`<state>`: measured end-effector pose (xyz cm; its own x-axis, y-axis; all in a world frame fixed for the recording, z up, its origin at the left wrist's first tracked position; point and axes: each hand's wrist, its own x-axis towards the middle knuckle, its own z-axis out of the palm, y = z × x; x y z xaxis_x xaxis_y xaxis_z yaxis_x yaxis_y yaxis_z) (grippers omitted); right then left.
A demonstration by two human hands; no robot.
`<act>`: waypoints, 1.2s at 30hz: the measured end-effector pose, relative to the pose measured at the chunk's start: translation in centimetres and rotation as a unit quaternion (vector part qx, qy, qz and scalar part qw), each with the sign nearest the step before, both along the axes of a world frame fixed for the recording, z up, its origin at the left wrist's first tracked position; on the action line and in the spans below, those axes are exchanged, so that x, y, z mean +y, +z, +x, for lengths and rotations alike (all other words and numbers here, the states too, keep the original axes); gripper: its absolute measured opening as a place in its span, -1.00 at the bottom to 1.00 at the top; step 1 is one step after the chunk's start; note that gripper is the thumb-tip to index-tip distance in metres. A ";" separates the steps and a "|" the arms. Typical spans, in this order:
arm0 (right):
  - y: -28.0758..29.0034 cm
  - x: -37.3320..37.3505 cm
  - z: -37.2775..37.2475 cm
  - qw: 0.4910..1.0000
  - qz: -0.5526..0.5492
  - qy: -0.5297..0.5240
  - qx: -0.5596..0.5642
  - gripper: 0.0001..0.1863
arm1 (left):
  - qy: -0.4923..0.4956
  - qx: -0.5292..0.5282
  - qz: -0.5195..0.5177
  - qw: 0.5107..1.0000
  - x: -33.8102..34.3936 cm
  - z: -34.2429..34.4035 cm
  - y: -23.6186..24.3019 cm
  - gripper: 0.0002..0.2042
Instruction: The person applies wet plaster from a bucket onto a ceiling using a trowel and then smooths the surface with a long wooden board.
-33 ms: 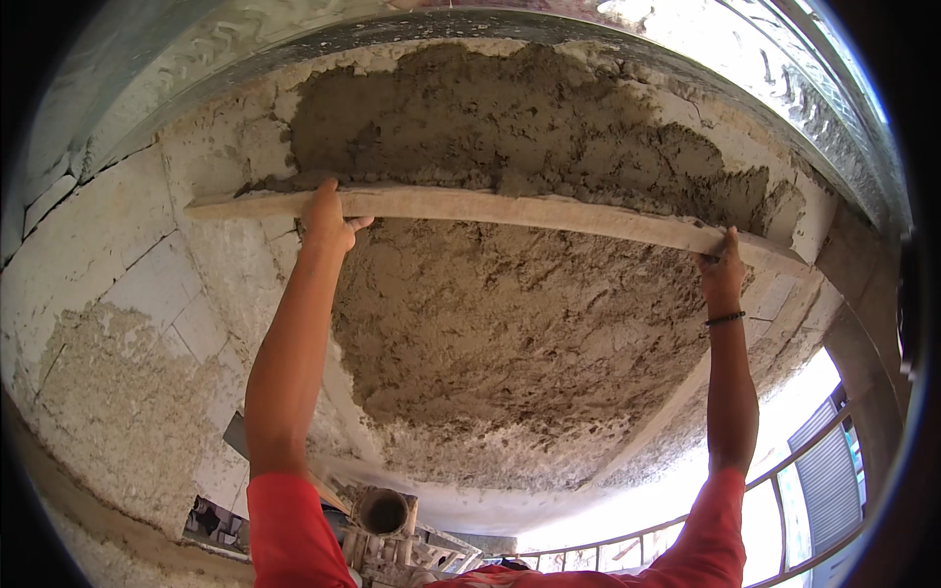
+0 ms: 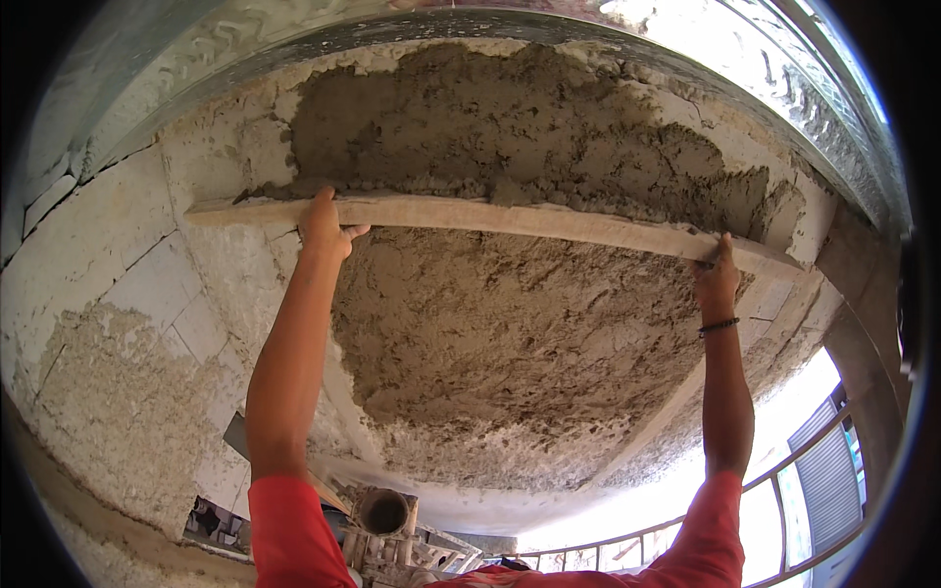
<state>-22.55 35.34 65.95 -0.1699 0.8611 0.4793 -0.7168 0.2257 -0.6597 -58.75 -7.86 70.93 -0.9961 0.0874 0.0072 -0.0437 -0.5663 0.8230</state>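
Note:
A long wooden straightedge [image 2: 510, 218] lies flat across the wall, its right end a little lower than its left. My left hand [image 2: 325, 227] grips it near the left end, thumb along the lower edge. Close to the other end, my right hand [image 2: 718, 279], with a dark bracelet at the wrist, is closed round its lower edge. Dark wet mortar [image 2: 461, 118] covers the wall above the wood, fairly smooth with pits. A ridge of loose mortar [image 2: 507, 191] sits along the top edge. Below spreads rougher, lumpy mortar [image 2: 520, 323].
Bare pale block wall [image 2: 147, 274] shows at the left, partly crusted with old mortar. A ledge [image 2: 392, 29] runs along the top. Down low are a round dark container [image 2: 383, 512] and wooden framing. Railing [image 2: 784, 480] curves along the lower right beside bright daylight.
The straightedge has slid slightly down the wall, with both hands still gripping it. The right hand has also shifted a little to the left.

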 end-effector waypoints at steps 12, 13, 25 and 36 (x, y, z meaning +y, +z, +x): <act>-8.4 -1.8 -1.3 0.998 -0.045 0.025 0.020 -0.42 | 0.006 0.038 0.015 0.999 -1.2 -3.3 -7.6 -0.61; -7.5 -0.5 -1.0 0.998 -0.046 0.024 0.036 -0.41 | 0.007 0.041 0.010 0.999 -0.6 -2.9 -6.6 -0.64; 5.6 12.6 6.7 0.790 0.287 -0.471 -0.268 -0.20 | 0.008 0.131 0.045 0.990 8.2 5.4 11.8 -0.52; 15.8 13.4 7.7 0.989 0.077 -0.123 0.006 -0.54 | -0.040 0.168 0.072 0.982 8.8 6.3 14.7 -0.46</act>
<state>-14.90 48.75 81.73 0.0428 0.7925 0.6084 -0.6346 0.4919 -0.5961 -52.49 0.96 85.63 -0.9253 0.1389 0.3530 0.1680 -0.6842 0.7097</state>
